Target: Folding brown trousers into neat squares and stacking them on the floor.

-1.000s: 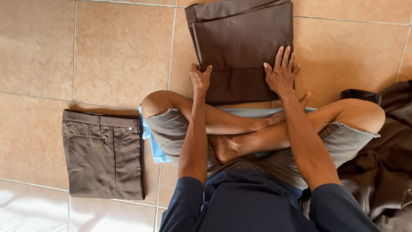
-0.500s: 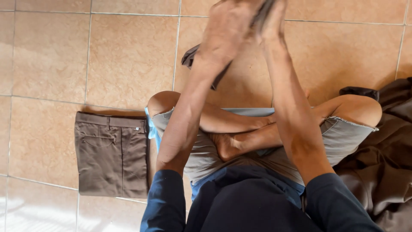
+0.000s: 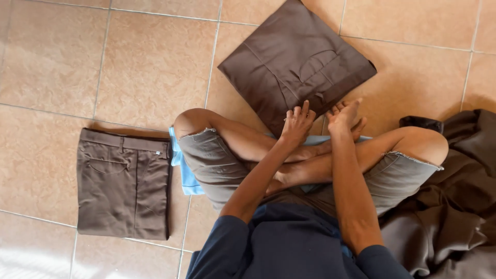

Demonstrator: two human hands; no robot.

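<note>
Seated cross-legged on the tiled floor (image 3: 144,67), a person rests the left hand (image 3: 297,121) and right hand (image 3: 345,114), fingers spread and gripping nothing, on the near corner of folded dark brown trousers (image 3: 294,62), pinning them flat, while another folded pair (image 3: 124,183) lies left.

A second pair of folded brown trousers (image 3: 124,188) lies flat at the lower left of the frame. It has a curved pocket line near its top and sits well apart from the rest. Just beside it, to the right, a light blue cloth (image 3: 182,168) peeks out from under the person's bent knee. At the right edge of the frame sits a big heap of dark brown clothes (image 3: 449,212), all crumpled and loose. Everything rests on a floor (image 3: 103,67) of big tan tiles with thin pale lines between them. Sunlight makes a bright patch at the bottom left corner.
</note>
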